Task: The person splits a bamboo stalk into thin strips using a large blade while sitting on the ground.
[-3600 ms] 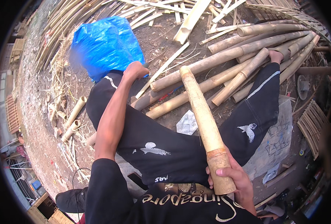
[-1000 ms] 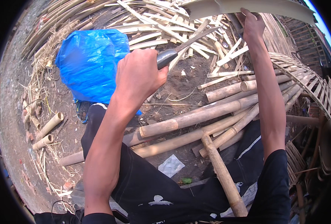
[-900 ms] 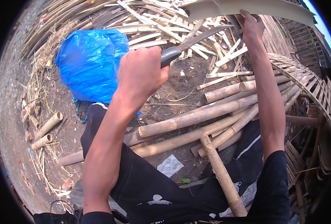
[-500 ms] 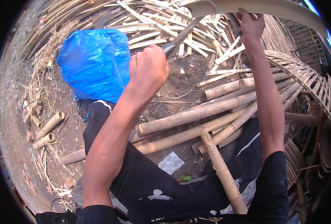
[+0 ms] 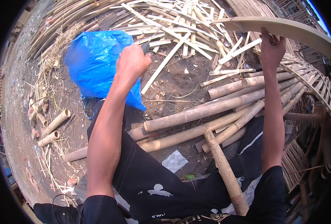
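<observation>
Raised in front of the blue sheet, my left hand (image 5: 133, 61) is closed around the dark handle of a knife (image 5: 145, 47). Its blade is seen almost edge-on and hardly shows. At the upper right, my right hand (image 5: 273, 46) grips a long, pale piece of split bamboo (image 5: 285, 27) from below, fingers curled at its lower edge. The piece runs from the middle top out past the right rim of the picture. Knife and split bamboo are apart. Below my left hand, a pale bamboo strip (image 5: 166, 63) slants across the dirt.
A heap of pale strips (image 5: 173, 24) spreads across the far ground. A blue plastic sheet (image 5: 98, 63) lies left of centre. Several bamboo poles (image 5: 206, 108) cross in front of my legs, and a short pole (image 5: 225, 168) leans between them. A woven bamboo frame (image 5: 318, 80) stands right.
My left hand has drawn the knife back left, away from the split bamboo. My right hand has moved right and slightly down with the piece. A strip newly lies on the dirt.
</observation>
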`<move>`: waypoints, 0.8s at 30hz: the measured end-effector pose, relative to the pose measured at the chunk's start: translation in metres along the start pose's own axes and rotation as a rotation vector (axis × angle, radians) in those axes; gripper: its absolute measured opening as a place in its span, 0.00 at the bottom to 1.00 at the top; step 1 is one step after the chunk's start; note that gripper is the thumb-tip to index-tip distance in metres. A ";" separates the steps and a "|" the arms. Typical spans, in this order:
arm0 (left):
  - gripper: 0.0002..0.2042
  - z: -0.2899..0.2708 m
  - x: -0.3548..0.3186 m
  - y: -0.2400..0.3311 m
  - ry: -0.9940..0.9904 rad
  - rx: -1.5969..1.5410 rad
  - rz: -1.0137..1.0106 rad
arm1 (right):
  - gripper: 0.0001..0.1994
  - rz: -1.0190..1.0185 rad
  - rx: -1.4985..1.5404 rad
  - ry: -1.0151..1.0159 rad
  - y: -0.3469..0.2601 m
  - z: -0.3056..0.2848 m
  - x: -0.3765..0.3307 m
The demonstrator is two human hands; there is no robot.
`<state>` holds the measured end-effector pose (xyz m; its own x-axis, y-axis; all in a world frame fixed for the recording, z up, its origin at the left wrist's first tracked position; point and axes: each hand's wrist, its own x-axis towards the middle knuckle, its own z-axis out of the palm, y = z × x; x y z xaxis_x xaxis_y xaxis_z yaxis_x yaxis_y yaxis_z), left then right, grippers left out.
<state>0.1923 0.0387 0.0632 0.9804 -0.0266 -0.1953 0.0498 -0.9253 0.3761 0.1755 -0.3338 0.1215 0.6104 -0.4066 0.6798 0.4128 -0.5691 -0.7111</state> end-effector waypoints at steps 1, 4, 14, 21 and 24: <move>0.20 -0.001 0.003 0.001 0.006 -0.047 0.019 | 0.16 0.043 -0.010 -0.058 0.006 0.000 -0.026; 0.20 -0.004 0.003 0.011 0.030 -0.195 0.067 | 0.13 0.101 -0.046 -0.187 0.028 0.012 -0.104; 0.25 -0.006 -0.028 0.025 0.217 -0.543 0.180 | 0.11 0.398 -0.338 -0.217 0.115 0.088 -0.252; 0.20 -0.024 -0.050 0.023 0.299 -0.577 0.108 | 0.09 0.443 -0.239 -0.053 0.126 0.125 -0.261; 0.20 -0.022 -0.058 0.030 0.345 -0.582 0.184 | 0.08 0.433 -0.227 0.007 0.134 0.130 -0.264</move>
<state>0.1408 0.0211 0.1061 0.9824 0.0473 0.1808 -0.1236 -0.5615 0.8182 0.1575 -0.2100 -0.1761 0.6888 -0.6445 0.3320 -0.0359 -0.4878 -0.8722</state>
